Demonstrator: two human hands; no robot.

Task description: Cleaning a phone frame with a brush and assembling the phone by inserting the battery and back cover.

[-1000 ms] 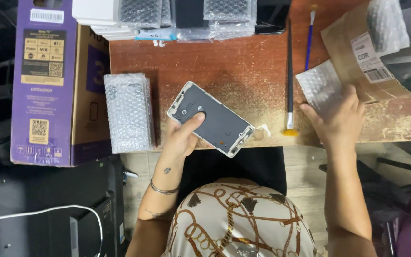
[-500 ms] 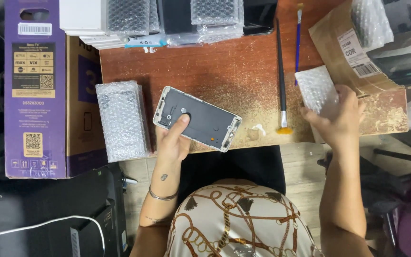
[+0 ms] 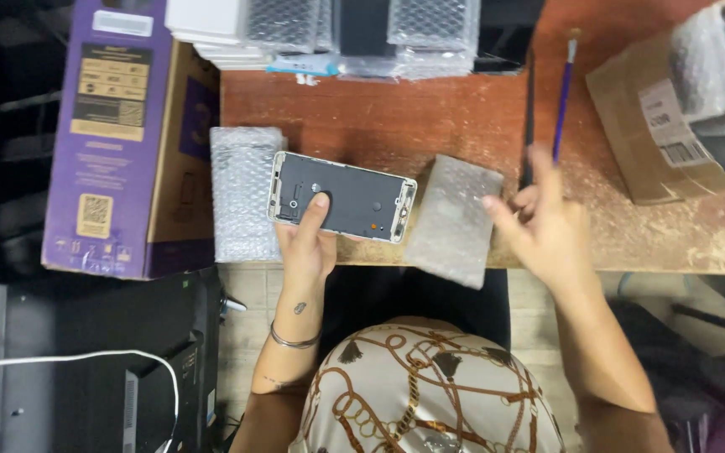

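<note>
Phone frame (image 3: 341,197) — bubble-wrap pouches (image 3: 455,218) flank it.

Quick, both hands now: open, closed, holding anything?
Left hand: holding the phone frame, finger on top.
Right hand: open, fingertips at the bubble-wrap pouch, no grip.

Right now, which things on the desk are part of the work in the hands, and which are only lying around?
In hand:
- left hand holding the dark rectangular phone frame
- right hand touching the grey bubble-wrap pouch

Lying about:
- purple cardboard box
- purple-handled brush
- brown labelled carton
- second bubble-wrap packet
</note>
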